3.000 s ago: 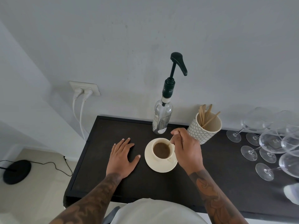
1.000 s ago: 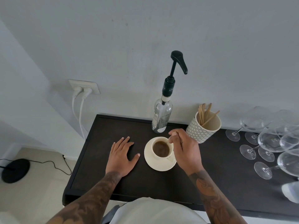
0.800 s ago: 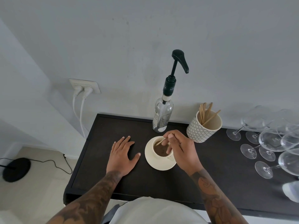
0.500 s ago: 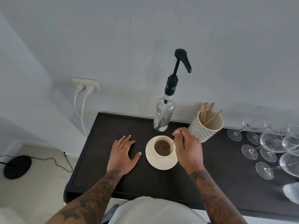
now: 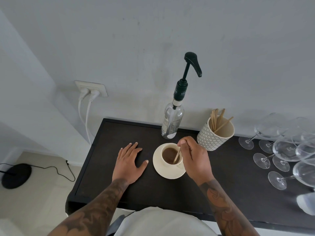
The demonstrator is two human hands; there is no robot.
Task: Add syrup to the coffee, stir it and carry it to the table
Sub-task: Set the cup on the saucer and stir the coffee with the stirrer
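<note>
Wooden stirrer (image 5: 177, 155) in right hand (image 5: 194, 157), tip down-left in cup (image 5: 170, 156).

hands: 2, left hand (image 5: 128, 162) and right hand (image 5: 194, 157)
cup (image 5: 171, 156): 1, under right fingers
saucer (image 5: 168, 172): 1
syrup bottle (image 5: 173, 122): 1
stirrer (image 5: 177, 155): 1 in fingers
stick holder (image 5: 214, 133): 1
plugs (image 5: 88, 92): 2
wine glasses (image 5: 279, 149): several, exact count unclear

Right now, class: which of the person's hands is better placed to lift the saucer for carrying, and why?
Left. The left hand lies flat and empty on the counter beside the saucer; the right hand holds the stirrer in the cup.
</note>
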